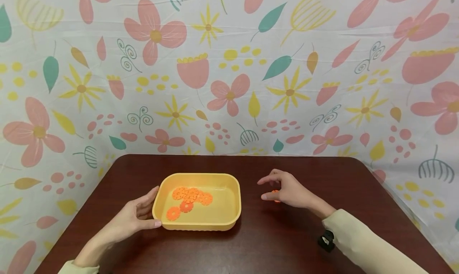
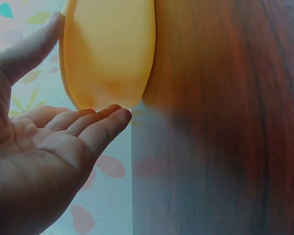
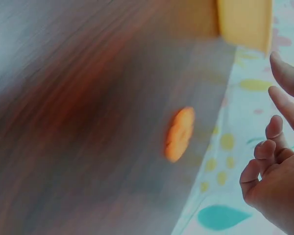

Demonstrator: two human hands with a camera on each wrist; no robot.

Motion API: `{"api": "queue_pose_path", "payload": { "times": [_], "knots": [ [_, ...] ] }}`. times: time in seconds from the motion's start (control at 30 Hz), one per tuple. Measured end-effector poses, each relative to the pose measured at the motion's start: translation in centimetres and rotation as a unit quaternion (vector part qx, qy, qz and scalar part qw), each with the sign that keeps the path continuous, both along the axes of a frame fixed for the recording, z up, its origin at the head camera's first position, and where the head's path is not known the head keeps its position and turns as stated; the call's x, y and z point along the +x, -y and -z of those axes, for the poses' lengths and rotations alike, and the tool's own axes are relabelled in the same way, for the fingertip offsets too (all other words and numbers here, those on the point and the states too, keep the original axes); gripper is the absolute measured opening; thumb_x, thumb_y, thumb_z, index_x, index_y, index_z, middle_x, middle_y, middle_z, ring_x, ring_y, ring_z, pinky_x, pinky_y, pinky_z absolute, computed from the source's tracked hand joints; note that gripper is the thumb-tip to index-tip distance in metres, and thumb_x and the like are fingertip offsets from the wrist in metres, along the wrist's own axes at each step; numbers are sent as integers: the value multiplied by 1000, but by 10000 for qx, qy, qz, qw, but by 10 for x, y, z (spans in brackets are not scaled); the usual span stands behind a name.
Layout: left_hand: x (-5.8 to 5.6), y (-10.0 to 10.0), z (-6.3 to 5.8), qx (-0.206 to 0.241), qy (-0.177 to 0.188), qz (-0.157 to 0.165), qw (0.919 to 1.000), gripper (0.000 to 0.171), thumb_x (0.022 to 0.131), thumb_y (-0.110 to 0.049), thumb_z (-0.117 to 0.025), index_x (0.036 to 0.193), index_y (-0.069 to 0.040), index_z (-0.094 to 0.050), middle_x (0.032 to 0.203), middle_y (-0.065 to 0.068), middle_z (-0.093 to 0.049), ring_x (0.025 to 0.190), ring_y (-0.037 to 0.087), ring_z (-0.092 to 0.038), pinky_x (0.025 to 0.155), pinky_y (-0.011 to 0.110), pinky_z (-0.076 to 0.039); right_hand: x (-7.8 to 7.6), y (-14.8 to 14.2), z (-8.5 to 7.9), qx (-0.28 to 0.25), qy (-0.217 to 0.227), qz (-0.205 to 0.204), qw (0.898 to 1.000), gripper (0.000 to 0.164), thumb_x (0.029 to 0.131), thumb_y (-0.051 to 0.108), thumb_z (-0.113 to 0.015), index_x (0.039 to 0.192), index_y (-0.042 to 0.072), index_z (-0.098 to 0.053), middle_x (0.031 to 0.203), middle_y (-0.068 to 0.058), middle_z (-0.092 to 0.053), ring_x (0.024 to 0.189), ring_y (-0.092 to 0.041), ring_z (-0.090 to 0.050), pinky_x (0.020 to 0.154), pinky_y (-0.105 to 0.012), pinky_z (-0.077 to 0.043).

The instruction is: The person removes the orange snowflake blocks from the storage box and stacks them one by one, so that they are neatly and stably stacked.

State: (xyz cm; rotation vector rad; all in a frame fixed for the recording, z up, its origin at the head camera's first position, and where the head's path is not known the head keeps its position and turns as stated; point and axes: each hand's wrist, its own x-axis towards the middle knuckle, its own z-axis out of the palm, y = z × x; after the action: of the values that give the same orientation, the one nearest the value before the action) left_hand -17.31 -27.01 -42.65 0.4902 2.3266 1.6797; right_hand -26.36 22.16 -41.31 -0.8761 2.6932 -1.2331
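Observation:
A yellow tray (image 1: 199, 226) holds several orange flower-shaped discs (image 1: 173, 213) at its left side. My left hand (image 1: 129, 216) rests against the tray's left end, the thumb at the near corner and the index finger farther back. In the left wrist view, those fingers lie nearly straight, their tips touching the yellow wall (image 2: 110, 54). To the right of the tray, my right hand (image 1: 292, 189) hovers with thumb and index finger apart, holding nothing. Another orange disc (image 3: 180, 134) lies by itself on the table, mostly hidden behind this hand in the head view.
Both items stand on a dark brown table (image 1: 251, 250) with rounded far corners. Behind it hangs a white cloth (image 1: 229, 142) printed with flowers and leaves. A black band (image 1: 326, 241) is on the right wrist, next to the pale sleeve.

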Motion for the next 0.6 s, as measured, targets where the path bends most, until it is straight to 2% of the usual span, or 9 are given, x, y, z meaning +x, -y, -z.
{"api": "queue_pose_path", "payload": {
  "times": [0.2, 0.33, 0.43, 0.6],
  "knots": [
    [-4, 0, 2, 70, 23, 39, 10000, 98, 93, -7, -81, 165, 6, -16, 171, 28, -11, 149, 50, -28, 101, 31, -53, 5, 33, -12, -144, -283, -458, 9984, 33, 85, 20, -91, 116, 17, -81, 89, 1, -56, 84, -29, -51, 70, -35, -46],
    [-6, 0, 4, 73, 68, 83, 9999, 98, 94, -7, -81, 166, 6, -15, 171, 27, -12, 149, 49, -29, 102, 31, -53, 8, 58, -18, -128, -220, -747, 9969, 34, 84, 19, -92, 117, 18, -81, 93, -3, -60, 87, -28, -54, 74, -41, -49],
    [-7, 0, 4, 92, 89, 114, 9999, 99, 93, -8, -82, 165, 6, -16, 170, 27, -15, 149, 48, -31, 101, 31, -53, 9, 76, -22, -35, -59, -917, 9958, 35, 84, 21, -92, 117, 21, -81, 94, -4, -60, 88, -28, -55, 73, -37, -48],
    [-7, 1, 3, 165, 93, 281, 9994, 97, 94, -7, -80, 164, 9, -15, 168, 31, -15, 146, 52, -34, 99, 31, -54, 8, 106, -23, 181, 115, -1124, 9934, 35, 85, 25, -92, 118, 25, -80, 93, 2, -56, 85, -27, -54, 68, -29, -42]
  ]
}}
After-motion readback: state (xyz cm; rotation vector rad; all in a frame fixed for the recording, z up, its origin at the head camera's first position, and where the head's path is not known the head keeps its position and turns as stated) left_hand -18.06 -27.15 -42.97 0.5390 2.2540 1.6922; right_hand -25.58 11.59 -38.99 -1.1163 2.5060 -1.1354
